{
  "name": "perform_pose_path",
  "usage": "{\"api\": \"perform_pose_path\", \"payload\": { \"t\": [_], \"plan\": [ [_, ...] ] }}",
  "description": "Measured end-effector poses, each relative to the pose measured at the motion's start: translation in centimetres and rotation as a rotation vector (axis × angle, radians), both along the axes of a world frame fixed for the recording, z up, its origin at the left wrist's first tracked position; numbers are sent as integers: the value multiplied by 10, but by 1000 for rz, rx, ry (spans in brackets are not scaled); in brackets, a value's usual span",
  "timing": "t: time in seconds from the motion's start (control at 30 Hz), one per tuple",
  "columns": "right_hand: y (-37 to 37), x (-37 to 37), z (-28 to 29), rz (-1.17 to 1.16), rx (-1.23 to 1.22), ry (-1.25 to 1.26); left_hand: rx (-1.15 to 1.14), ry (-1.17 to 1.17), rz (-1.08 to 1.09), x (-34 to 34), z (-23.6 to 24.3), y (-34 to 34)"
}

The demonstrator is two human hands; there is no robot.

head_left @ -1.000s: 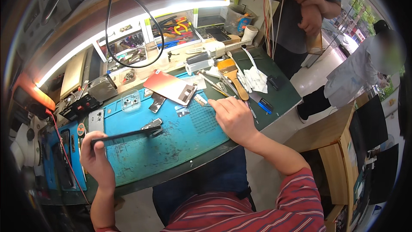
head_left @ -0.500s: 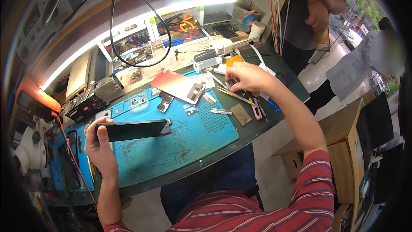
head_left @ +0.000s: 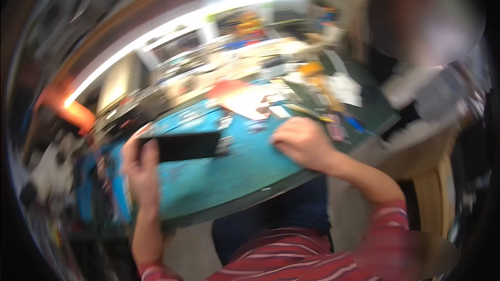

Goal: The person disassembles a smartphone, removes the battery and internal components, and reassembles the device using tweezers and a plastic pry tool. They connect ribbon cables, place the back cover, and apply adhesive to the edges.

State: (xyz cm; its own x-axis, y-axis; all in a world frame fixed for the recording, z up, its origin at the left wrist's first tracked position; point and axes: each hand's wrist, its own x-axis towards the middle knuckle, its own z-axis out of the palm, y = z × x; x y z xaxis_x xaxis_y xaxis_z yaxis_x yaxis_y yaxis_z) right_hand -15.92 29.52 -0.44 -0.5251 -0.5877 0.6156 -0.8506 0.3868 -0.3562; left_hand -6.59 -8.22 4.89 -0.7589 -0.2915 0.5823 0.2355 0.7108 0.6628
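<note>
The whole picture is smeared by motion. My left hand [head_left: 140, 165] grips a dark, flat phone [head_left: 188, 146] by its left end, thumb in front, held up over the blue work mat [head_left: 208, 190]. A small greyish piece [head_left: 224, 145] shows at the phone's right end; I cannot tell if it is attached. Over the mat's right part, my right hand [head_left: 301, 141] has its fingers curled together, and whatever they may hold is hidden. Beyond the hands lies a red and pale flat panel [head_left: 240, 100] on the mat, with small parts beside it.
A bright tube lamp [head_left: 208, 10] runs along the shelf at the back. Pink-handled tweezers or scissors [head_left: 337, 129] and a blue item [head_left: 355, 124] lie at the right. White paper [head_left: 345, 89] rests behind them. An orange device [head_left: 73, 112] stands at the far left.
My right hand has come back from the tools at the far right to above the mat, fingers curled. My left hand keeps the phone. The view has shifted and blurred.
</note>
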Motion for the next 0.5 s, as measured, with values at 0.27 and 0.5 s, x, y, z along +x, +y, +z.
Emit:
{"api": "perform_pose_path", "payload": {
  "t": [0.27, 0.5],
  "plan": [
    [-28, -2, 32, 14, -192, -1, 145, 52, -52, 0, -29, -36],
    [-92, -17, 91, 95, -340, -163, -98, 37, -93, 0, 5, -2]
  ]
}}
